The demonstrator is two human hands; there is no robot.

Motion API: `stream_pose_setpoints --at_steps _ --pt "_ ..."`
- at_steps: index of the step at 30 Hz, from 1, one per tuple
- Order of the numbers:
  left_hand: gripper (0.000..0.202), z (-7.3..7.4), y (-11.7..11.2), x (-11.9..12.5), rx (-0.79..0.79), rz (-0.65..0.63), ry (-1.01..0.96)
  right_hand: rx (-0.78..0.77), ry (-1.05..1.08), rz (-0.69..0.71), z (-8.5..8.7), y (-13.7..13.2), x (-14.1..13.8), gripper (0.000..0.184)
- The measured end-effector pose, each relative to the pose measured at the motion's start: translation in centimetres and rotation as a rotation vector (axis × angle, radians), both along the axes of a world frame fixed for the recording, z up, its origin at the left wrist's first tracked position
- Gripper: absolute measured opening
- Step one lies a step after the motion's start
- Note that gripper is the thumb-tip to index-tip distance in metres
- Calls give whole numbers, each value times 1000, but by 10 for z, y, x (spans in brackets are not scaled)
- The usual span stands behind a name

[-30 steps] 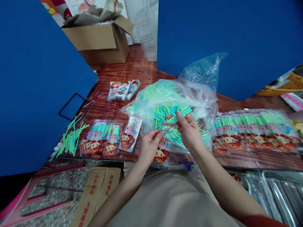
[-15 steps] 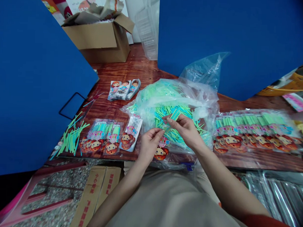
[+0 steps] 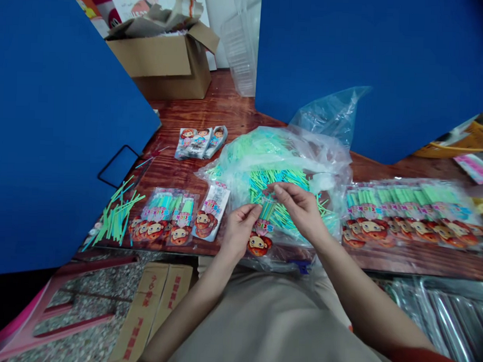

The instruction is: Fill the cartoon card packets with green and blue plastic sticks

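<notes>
My left hand (image 3: 239, 229) pinches the left edge of a clear plastic packet (image 3: 260, 244) with a cartoon character printed on its lower part. Short green and blue sticks (image 3: 266, 209) stand inside the packet. Closed at the packet's upper right is my right hand (image 3: 301, 207), thumb and forefinger together at what looks like the packet's top edge. Behind both hands a large clear bag (image 3: 325, 152) lies open, heaped with loose green and blue sticks (image 3: 283, 177).
Filled packets lie in a row (image 3: 407, 213) at right and a smaller group (image 3: 161, 215) at left. Nearby are a stack of flat packets (image 3: 211, 211), loose sticks (image 3: 115, 216), character cards (image 3: 197, 142), a cardboard box (image 3: 162, 62) and blue panels (image 3: 329, 52).
The sticks that my right hand held above the packet are now down inside it. My right hand has shifted slightly right; my left hand keeps its pinch. The view has shifted slightly.
</notes>
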State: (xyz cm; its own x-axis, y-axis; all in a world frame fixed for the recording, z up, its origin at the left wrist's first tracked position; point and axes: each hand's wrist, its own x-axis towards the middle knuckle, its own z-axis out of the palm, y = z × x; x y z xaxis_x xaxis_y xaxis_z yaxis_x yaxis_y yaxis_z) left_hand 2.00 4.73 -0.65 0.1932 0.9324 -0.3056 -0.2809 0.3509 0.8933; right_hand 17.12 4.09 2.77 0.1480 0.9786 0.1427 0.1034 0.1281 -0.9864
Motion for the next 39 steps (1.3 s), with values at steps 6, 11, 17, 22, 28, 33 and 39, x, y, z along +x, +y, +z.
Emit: stream_pose_setpoints --at_steps 6,11,17,22,28,33,39 --pt "31 2 -1 0 5 16 10 72 -331 145 6 -3 9 30" --pt "30 2 -1 1 20 27 34 87 -458 269 15 -4 18 25" --pt "30 1 -2 1 54 4 69 105 -560 256 14 -3 24 23" --pt "29 3 -3 4 88 -4 83 54 -521 225 11 -2 27 27" --pt "30 0 -1 5 98 -1 102 18 -581 272 15 2 33 34" --pt "32 4 0 5 33 20 42 -2 -533 238 14 5 32 35" --pt "44 6 -3 1 -159 -121 -18 -11 -440 158 10 8 31 37"
